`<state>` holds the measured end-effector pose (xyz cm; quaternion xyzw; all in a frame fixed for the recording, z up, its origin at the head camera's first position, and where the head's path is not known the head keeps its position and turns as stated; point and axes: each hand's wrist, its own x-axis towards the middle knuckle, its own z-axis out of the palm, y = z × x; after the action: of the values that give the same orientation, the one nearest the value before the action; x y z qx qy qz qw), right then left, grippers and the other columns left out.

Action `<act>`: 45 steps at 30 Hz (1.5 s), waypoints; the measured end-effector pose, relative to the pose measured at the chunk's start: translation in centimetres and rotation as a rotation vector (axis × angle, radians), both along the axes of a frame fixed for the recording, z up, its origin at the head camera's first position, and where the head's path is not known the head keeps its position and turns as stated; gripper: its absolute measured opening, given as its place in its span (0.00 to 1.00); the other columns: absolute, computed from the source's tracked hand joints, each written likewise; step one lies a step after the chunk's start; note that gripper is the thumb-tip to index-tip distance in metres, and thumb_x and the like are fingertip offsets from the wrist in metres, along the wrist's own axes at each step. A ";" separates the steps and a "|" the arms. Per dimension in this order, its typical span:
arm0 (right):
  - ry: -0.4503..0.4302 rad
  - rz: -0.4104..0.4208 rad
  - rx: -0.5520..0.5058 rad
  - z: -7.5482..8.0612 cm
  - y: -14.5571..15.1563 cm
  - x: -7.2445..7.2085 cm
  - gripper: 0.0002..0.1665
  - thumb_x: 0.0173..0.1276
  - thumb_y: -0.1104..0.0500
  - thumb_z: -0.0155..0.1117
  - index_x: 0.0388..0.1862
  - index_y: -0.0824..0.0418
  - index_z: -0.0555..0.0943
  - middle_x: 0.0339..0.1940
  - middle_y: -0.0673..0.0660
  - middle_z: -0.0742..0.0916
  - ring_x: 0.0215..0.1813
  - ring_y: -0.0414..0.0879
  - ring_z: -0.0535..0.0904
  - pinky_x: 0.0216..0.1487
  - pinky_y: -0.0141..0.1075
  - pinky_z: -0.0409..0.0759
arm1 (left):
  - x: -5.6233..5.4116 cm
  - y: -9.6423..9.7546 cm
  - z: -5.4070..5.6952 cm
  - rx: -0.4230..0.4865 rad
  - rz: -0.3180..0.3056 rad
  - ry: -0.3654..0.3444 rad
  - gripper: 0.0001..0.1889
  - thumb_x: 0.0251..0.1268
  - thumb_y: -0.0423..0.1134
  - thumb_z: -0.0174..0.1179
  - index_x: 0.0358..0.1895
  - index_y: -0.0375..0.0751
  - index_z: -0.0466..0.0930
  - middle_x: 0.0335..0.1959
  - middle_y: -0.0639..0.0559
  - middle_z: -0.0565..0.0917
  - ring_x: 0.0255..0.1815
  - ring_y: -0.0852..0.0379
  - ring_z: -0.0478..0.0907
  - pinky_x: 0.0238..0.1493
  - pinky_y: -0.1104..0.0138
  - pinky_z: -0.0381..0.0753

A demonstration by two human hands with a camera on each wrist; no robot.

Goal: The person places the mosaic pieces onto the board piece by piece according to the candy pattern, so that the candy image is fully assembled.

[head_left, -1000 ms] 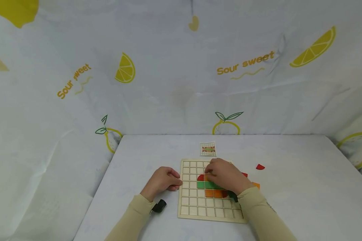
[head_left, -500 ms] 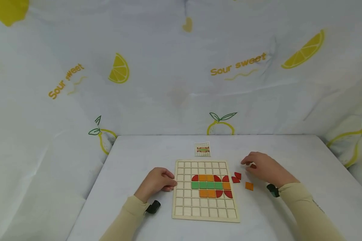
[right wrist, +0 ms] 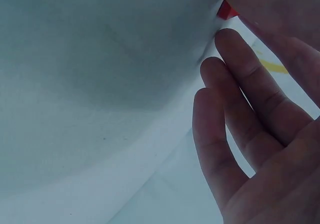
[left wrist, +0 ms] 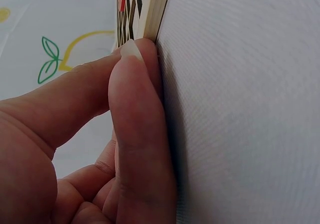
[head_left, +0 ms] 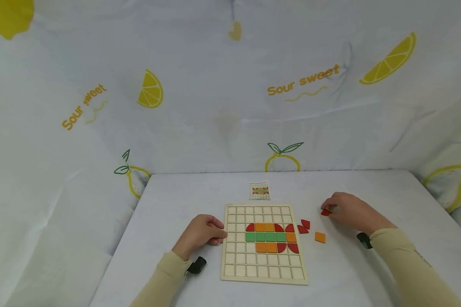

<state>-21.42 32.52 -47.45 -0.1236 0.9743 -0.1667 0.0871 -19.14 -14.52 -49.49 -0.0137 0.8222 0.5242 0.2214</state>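
Note:
My right hand (head_left: 351, 211) is right of the board, its thumb and index finger pinching a red quarter-circle tile (head_left: 325, 212) low over the table. In the right wrist view that red tile (right wrist: 227, 9) shows at the fingertips, while the other fingers (right wrist: 235, 114) spread loosely. My left hand (head_left: 202, 233) rests at the left edge of a wooden grid board (head_left: 240, 258). Its thumb and index fingertips (left wrist: 131, 83) touch the board's side. Red, orange and green tiles (head_left: 270, 237) fill several cells in the board's middle and right.
Two red quarter-circle tiles (head_left: 304, 226) lie just off the board's right edge, with an orange square tile (head_left: 320, 237) beside them. A small pattern card (head_left: 259, 190) lies behind the board. A white cloth printed with lemons (head_left: 215, 106) hangs at the back.
My right hand has left the board, moved right to the red tile lying apart, and taken it between thumb and index finger. The left hand has stayed at the board's edge.

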 end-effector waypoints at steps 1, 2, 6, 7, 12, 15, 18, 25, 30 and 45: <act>-0.004 -0.006 0.006 0.0 0.2 0.0 0.12 0.68 0.65 0.72 0.49 0.57 0.92 0.41 0.50 0.87 0.44 0.47 0.82 0.50 0.49 0.88 | 0.0 0.0 0.0 0.000 -0.001 -0.001 0.16 0.61 0.35 0.79 0.47 0.36 0.85 0.33 0.48 0.91 0.29 0.60 0.88 0.35 0.68 0.90; -0.012 -0.016 0.011 0.0 0.3 0.1 0.12 0.68 0.65 0.72 0.49 0.56 0.92 0.41 0.50 0.87 0.45 0.48 0.82 0.50 0.50 0.89 | 0.1 0.1 0.0 0.001 -0.001 -0.001 0.16 0.61 0.35 0.79 0.47 0.36 0.85 0.33 0.48 0.91 0.29 0.60 0.88 0.35 0.68 0.90; -0.045 -0.050 0.028 -0.1 0.9 0.2 0.11 0.68 0.62 0.75 0.49 0.57 0.92 0.42 0.52 0.87 0.46 0.50 0.82 0.51 0.52 0.90 | 0.2 0.2 0.2 0.002 -0.002 -0.001 0.15 0.61 0.35 0.79 0.47 0.35 0.85 0.32 0.48 0.91 0.28 0.60 0.88 0.35 0.68 0.90; -0.053 -0.056 0.027 -0.1 0.9 0.3 0.12 0.68 0.61 0.76 0.49 0.57 0.92 0.42 0.53 0.87 0.46 0.51 0.82 0.51 0.52 0.90 | 0.2 0.1 0.2 0.001 -0.002 0.000 0.15 0.61 0.35 0.79 0.47 0.35 0.85 0.32 0.48 0.91 0.28 0.60 0.88 0.35 0.68 0.90; -0.043 -0.050 0.003 -0.2 0.8 1.0 0.12 0.67 0.60 0.78 0.48 0.58 0.92 0.43 0.53 0.88 0.46 0.51 0.82 0.51 0.53 0.90 | 0.3 -0.1 0.2 -0.002 0.002 0.004 0.15 0.62 0.35 0.79 0.47 0.35 0.85 0.32 0.48 0.91 0.28 0.60 0.88 0.35 0.68 0.90; -0.027 -0.038 -0.028 -0.2 0.0 1.5 0.11 0.67 0.60 0.78 0.48 0.58 0.91 0.44 0.52 0.89 0.48 0.50 0.84 0.54 0.54 0.90 | 0.3 -0.2 0.1 -0.005 0.008 0.002 0.15 0.61 0.35 0.79 0.47 0.35 0.85 0.32 0.48 0.91 0.29 0.60 0.88 0.35 0.68 0.90; -0.019 -0.024 -0.051 0.0 -1.2 1.9 0.11 0.67 0.59 0.78 0.48 0.58 0.91 0.45 0.51 0.90 0.50 0.51 0.85 0.55 0.55 0.89 | 0.3 -0.3 0.0 -0.003 0.013 -0.002 0.16 0.61 0.35 0.79 0.47 0.35 0.85 0.32 0.48 0.91 0.29 0.60 0.88 0.35 0.68 0.90; -0.012 -0.001 -0.086 0.8 -4.9 2.7 0.11 0.68 0.54 0.80 0.47 0.53 0.91 0.46 0.47 0.89 0.51 0.49 0.84 0.56 0.53 0.89 | 0.2 -0.4 -0.1 0.001 0.012 0.003 0.17 0.61 0.36 0.80 0.48 0.35 0.85 0.33 0.48 0.91 0.29 0.60 0.88 0.35 0.68 0.90; 0.005 0.019 -0.080 1.3 -8.5 3.2 0.08 0.68 0.53 0.81 0.44 0.49 0.91 0.43 0.45 0.87 0.47 0.45 0.81 0.50 0.45 0.87 | 0.1 -0.4 0.0 0.004 0.004 0.011 0.16 0.61 0.36 0.80 0.47 0.36 0.85 0.33 0.47 0.91 0.29 0.60 0.88 0.35 0.68 0.90; 0.113 0.212 -0.082 1.4 -16.5 5.3 0.07 0.66 0.52 0.81 0.41 0.48 0.91 0.40 0.40 0.84 0.44 0.36 0.78 0.49 0.37 0.86 | 0.0 0.0 0.1 0.003 0.000 0.013 0.14 0.61 0.35 0.79 0.46 0.36 0.85 0.32 0.47 0.91 0.28 0.60 0.88 0.33 0.68 0.90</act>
<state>-16.11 16.03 -46.03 -0.2383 0.9516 -0.1890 0.0439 -19.15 -14.56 -49.38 -0.0101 0.8229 0.5254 0.2162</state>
